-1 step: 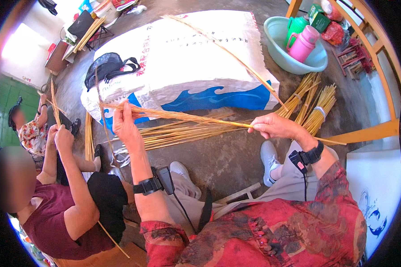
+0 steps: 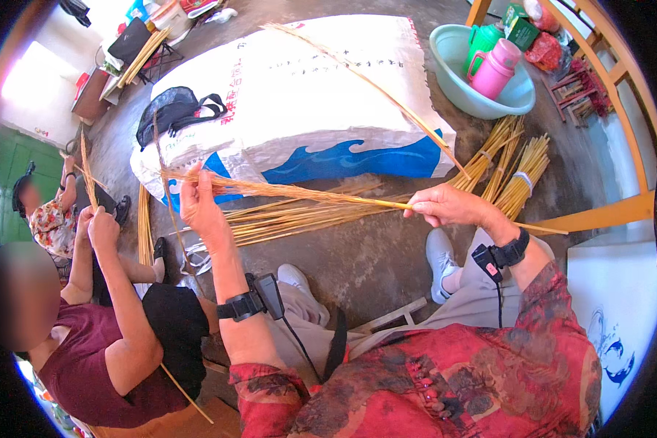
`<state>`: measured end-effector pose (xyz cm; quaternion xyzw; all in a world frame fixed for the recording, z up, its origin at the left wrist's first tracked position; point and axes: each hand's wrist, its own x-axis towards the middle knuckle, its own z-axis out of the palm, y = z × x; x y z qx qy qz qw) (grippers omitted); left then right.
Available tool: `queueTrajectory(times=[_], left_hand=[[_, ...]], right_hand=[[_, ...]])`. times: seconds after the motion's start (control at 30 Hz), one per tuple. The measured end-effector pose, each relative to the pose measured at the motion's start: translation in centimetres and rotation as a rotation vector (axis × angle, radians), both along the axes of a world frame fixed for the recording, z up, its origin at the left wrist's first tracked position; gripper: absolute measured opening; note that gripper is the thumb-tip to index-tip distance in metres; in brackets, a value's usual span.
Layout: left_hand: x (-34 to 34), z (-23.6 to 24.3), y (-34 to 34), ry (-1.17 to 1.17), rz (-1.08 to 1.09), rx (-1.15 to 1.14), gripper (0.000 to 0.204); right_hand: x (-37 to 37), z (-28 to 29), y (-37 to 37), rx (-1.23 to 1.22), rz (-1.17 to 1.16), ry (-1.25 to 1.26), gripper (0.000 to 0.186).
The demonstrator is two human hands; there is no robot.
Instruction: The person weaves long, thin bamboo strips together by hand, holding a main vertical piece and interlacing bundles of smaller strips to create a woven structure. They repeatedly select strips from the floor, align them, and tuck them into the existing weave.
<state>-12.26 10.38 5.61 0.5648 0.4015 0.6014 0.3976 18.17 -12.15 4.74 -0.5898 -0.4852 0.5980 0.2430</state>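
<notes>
Stretched almost level between my two hands is a straw stalk [image 2: 299,193], its feathery head to the left and its smooth yellow stem to the right. My left hand [image 2: 206,208] pinches the feathery end between thumb and fingers. At the other end my right hand [image 2: 449,206] is closed around the stem. Below and behind it, more long straw stalks [image 2: 285,223] lie on the floor along the edge of a white woven sheet [image 2: 328,80] with blue waves. One single long stalk [image 2: 358,71] rests across that sheet.
At far right a pale blue basin [image 2: 452,84] holds a green flask [image 2: 483,45] and a pink flask [image 2: 495,69]. Tied straw bundles [image 2: 524,175] lie beside a wooden frame [image 2: 606,212]. A black bag [image 2: 171,113] sits on the sheet. Close at left, a person [image 2: 102,350] holds stalks; another sits beyond.
</notes>
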Motion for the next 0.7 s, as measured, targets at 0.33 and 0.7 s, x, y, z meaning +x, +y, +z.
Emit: queueTrajectory(times=[0.33,0.7], left_hand=[[-0.1,0.9,-0.2,0.508,0.142,0.319,0.026],[0.3,-2.3,-1.4,-0.358,-0.318,-0.566,0.035]], right_hand=[[-0.1,-0.7,-0.1,0.046,-0.053,-0.076,0.029],[-1.5,-1.6,1.1,0.543,-0.239,-0.381,0.021]])
